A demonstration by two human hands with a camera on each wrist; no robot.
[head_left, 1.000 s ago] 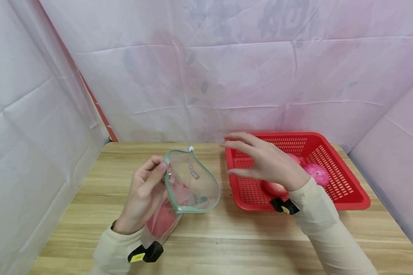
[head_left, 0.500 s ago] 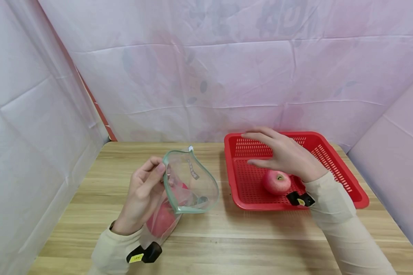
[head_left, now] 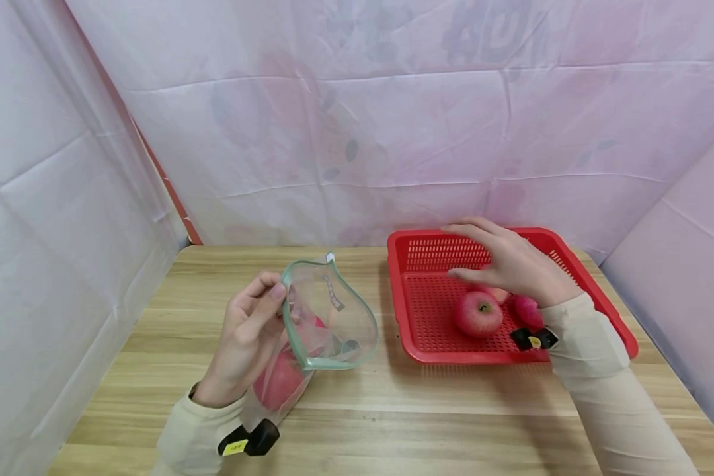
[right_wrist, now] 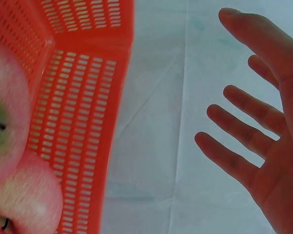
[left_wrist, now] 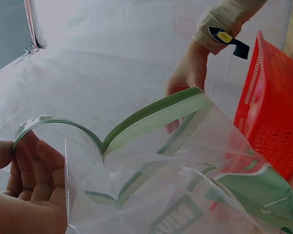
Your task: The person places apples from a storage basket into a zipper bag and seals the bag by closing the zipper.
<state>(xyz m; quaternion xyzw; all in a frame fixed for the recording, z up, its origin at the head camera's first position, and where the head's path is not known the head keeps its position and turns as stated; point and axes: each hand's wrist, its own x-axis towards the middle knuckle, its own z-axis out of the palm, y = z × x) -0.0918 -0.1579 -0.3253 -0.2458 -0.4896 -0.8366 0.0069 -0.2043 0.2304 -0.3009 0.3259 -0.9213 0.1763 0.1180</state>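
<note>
Between thumb and fingers, my left hand (head_left: 246, 340) pinches the green-edged mouth of a clear zip bag (head_left: 354, 314), which gapes open. Red round fruit (head_left: 278, 380) shows through the bag's lower part, its kind blurred by the plastic. My right hand (head_left: 514, 264) is over the red basket (head_left: 396, 284), fingers spread and holding nothing. Below it in the basket lie an apple (head_left: 478, 315), a second apple (head_left: 498, 295) partly covered, and a magenta fruit (head_left: 528, 312) half hidden by the wrist. The right wrist view shows two apples (right_wrist: 22, 195) beside the straight fingers.
The wooden table (head_left: 357, 430) carries the bag on the left and the basket on the right. Pale printed cloth (head_left: 357, 132) hangs behind and at both sides, close behind the basket. A white slider (head_left: 330, 257) sits on the bag's rim.
My right hand has moved right across the basket, away from the bag, uncovering the front apple and then part of the one behind. The left hand and bag stay nearly still.
</note>
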